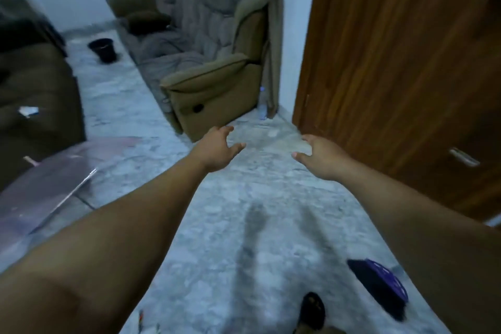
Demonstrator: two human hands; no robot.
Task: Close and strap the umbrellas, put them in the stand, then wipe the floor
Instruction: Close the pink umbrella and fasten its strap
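Head view: left hand [217,148] and right hand [322,156] stretched forward over floor [244,225], both spread, empty. Open umbrella [51,184] lying at floor's left edge, canopy pinkish, shaft [65,199] metallic. Likely light, floppy fabric on thin springy ribs; best gripped at shaft and runner, not canopy. Black bucket [103,49], maybe stand, far back.
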